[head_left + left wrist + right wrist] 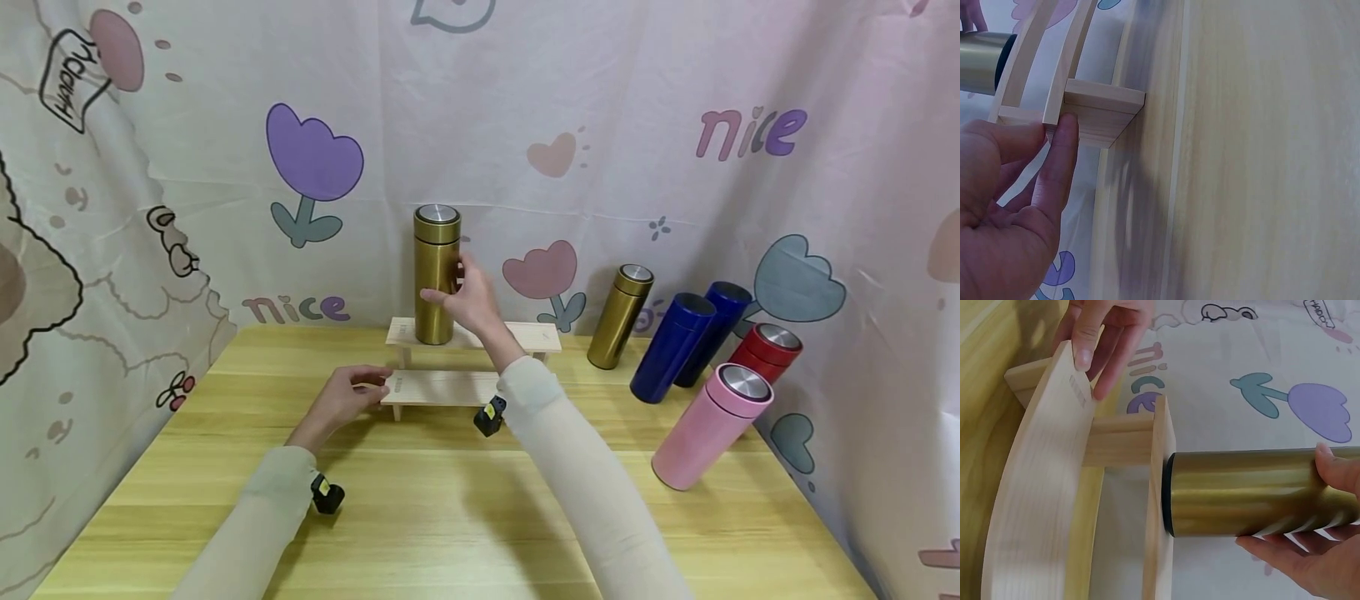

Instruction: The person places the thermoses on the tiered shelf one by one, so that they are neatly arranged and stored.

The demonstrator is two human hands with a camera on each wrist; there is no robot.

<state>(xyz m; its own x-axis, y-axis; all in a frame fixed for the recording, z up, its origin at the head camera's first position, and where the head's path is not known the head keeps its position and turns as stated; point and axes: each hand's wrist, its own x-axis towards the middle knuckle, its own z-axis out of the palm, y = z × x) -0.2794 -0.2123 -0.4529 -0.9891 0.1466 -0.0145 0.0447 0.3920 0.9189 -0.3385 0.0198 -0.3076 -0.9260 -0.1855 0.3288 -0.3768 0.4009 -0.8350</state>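
A gold thermos bottle [431,279] with a silver-topped lid stands upright at the left end of the upper step of a two-tier wooden stand [442,388]. My right hand [474,298] grips the bottle from its right side, thumb across the front; in the right wrist view the bottle's dark base [1168,495] meets the upper board. At the left end of the lower step, my left hand [343,404] pinches the board. The left wrist view shows its thumb and a finger [1065,140] on either side of the board's end. Part of the lower step is hidden behind my right forearm.
On the table's right side stand another gold bottle [618,321], two blue bottles [667,350] [722,321], a red bottle [768,348] and a pink bottle [708,429]. A printed curtain [465,125] hangs directly behind the table [420,517].
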